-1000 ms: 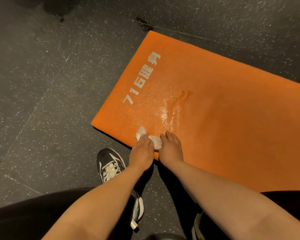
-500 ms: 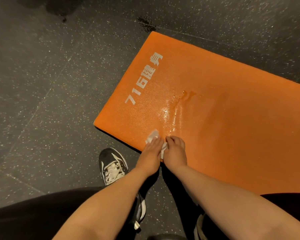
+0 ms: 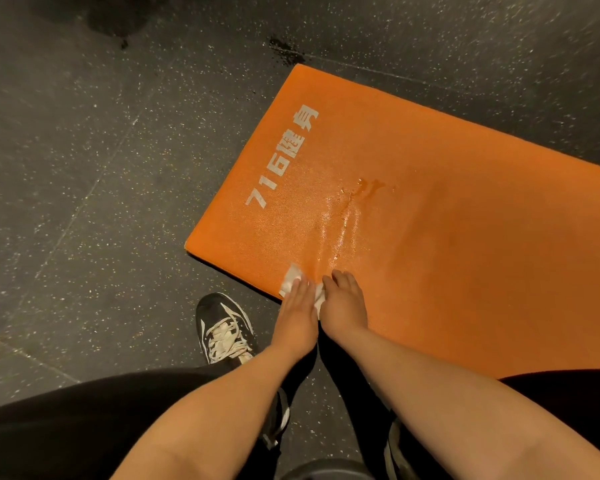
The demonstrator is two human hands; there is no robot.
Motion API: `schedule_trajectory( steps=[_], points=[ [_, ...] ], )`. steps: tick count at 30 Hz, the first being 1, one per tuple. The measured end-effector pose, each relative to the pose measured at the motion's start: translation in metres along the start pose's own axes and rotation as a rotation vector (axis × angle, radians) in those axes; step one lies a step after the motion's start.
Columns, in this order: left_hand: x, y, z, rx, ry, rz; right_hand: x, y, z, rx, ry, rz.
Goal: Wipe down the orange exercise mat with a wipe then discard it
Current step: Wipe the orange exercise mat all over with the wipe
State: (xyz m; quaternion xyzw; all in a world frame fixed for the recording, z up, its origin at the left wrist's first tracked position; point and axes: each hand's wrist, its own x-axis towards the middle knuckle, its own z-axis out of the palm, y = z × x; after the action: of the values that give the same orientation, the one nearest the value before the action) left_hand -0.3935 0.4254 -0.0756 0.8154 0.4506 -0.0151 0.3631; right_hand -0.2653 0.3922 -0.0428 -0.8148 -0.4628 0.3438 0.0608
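Now we press the wipe flat at the mat's near edge.
Half a second ago the wipe was bunched and partly lifted between our hands. Now it lies on the orange mat by the mat's lower-left edge, at lower centre of the frame, and our left hand presses it with straight fingers. Our right hand meets its other end with fingers curled; we cannot tell whether it pinches. A wet streak shines just above, so wiping looks barely begun.
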Motion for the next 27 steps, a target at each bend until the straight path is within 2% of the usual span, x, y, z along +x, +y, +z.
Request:
schedule_trajectory(
  steps=[3, 6, 8, 11, 15, 18, 20, 23, 27],
  points=[
    [0.005, -0.011, -0.010, -0.031, 0.043, -0.014, 0.000, 0.000, -0.001, -0.052, -0.039, -0.015],
    [0.023, -0.026, -0.029, -0.033, 0.125, -0.267, 0.001, 0.000, -0.002, -0.078, -0.045, -0.015],
    [0.030, -0.026, -0.033, -0.019, 0.101, -0.317, 0.000, -0.002, -0.002, -0.095, -0.056, -0.004],
    [0.024, -0.012, -0.020, -0.025, 0.062, -0.233, 0.001, -0.003, -0.005, -0.100, -0.027, -0.010],
    [0.007, 0.005, -0.002, -0.047, -0.060, 0.007, 0.004, 0.005, -0.009, 0.014, 0.094, -0.030],
    [0.012, 0.000, -0.011, -0.134, -0.079, 0.034, 0.007, 0.014, -0.011, 0.003, 0.123, -0.028],
    [0.020, -0.005, -0.021, -0.174, 0.011, -0.010, 0.010, 0.015, -0.007, -0.039, 0.104, -0.061],
    [0.039, -0.005, -0.034, -0.172, 0.246, -0.146, 0.013, 0.012, -0.003, -0.052, 0.143, -0.055],
    [0.056, 0.001, -0.043, -0.053, 0.277, -0.227, 0.019, 0.016, -0.005, -0.038, 0.134, -0.002]
  ],
)
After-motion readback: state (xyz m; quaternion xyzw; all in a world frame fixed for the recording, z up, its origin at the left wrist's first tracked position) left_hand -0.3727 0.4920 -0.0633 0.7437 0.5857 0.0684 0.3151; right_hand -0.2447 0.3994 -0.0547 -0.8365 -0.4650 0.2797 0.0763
